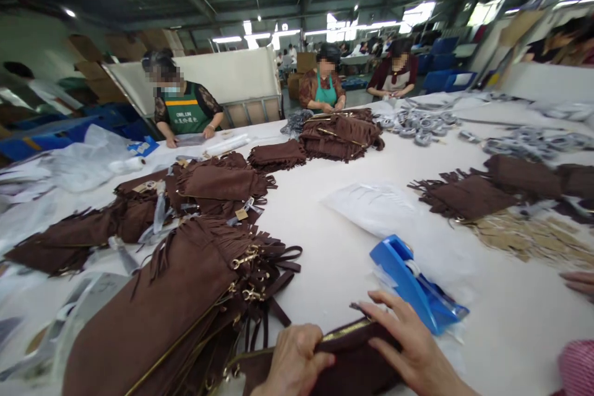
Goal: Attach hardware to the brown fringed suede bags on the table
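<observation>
I see my left hand (pixel 297 359) curled over the brown suede bag (pixel 343 362), my right hand (pixel 413 346) spread flat on it, blue tape dispenser (pixel 413 284) just beyond my right fingers.

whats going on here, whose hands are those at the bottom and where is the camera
There is one picture, taken by a camera worn on a person's head, looking forward and down. The two bare hands at the bottom are that person's own. The left hand and right hand both rest on a brown bag with a gold zip on a white table. Beside it sits a blue tape dispenser, and to the left a pile of fringed brown bags. Other people work across the table.
</observation>
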Demonstrator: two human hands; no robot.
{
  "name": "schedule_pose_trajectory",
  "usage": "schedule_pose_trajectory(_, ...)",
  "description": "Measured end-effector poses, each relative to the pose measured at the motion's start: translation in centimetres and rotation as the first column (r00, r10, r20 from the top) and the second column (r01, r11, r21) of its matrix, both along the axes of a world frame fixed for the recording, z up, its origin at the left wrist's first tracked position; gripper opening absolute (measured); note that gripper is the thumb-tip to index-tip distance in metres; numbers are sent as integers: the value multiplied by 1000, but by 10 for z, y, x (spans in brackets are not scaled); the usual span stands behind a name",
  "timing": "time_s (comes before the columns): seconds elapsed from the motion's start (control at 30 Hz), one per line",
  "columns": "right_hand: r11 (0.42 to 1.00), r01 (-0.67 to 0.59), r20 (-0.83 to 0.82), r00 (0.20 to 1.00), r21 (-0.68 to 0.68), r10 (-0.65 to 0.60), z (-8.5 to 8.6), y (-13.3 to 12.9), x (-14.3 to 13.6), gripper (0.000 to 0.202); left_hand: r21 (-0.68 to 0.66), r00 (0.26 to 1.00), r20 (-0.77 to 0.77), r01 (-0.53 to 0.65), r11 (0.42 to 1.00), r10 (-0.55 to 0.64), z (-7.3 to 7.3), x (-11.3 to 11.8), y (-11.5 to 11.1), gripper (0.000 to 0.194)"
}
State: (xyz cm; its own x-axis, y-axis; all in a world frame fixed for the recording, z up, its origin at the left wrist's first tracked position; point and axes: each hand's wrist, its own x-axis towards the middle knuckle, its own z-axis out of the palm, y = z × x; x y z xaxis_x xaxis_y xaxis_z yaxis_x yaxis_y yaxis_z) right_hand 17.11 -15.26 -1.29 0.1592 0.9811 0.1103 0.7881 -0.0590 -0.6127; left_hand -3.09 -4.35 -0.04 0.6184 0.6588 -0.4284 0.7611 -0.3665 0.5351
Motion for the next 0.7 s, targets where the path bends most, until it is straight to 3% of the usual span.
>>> schedule_pose_trajectory(0.1,994,-79,108,992,75,71,12,-14,8,23,21,997,-23,76,997,-76,4,10,-3,11)
schedule_pose_trajectory(0.2,999,-23,195,981,48,14,32,-24,9,37,144,971,-53,236,961,-231,4,24,-8,8)
schedule_pose_trajectory(0.27,1000,-17,301,954,-8,18,47,-29,7,47,304,934,-23,345,888,-356,8,37,-10,7)
schedule_pose_trajectory(0.33,998,3,406,914,-60,22,62,-32,5,25,505,882,44,385,772,-469,20,52,-10,5)
schedule_pose_trajectory(0.4,997,51,460,888,-62,-17,79,-36,11,2,714,821,155,292,636,-550,42,65,-8,6)
schedule_pose_trajectory(0.47,992,125,434,895,-31,-100,100,-41,27,15,877,753,272,63,476,-599,71,73,-2,16)
schedule_pose_trajectory(0.53,966,257,349,902,36,-254,123,-47,54,22,929,714,340,-155,336,-612,94,74,7,35)
schedule_pose_trajectory(0.57,938,336,299,890,82,-344,134,-50,71,25,930,715,358,-218,295,-601,101,72,12,42)
schedule_pose_trajectory(0.63,863,470,217,837,188,-503,153,-55,107,32,925,736,373,-252,283,-564,96,61,24,44)
schedule_pose_trajectory(0.7,769,560,216,746,308,-630,165,-58,144,40,923,763,367,-227,311,-532,70,46,34,42)
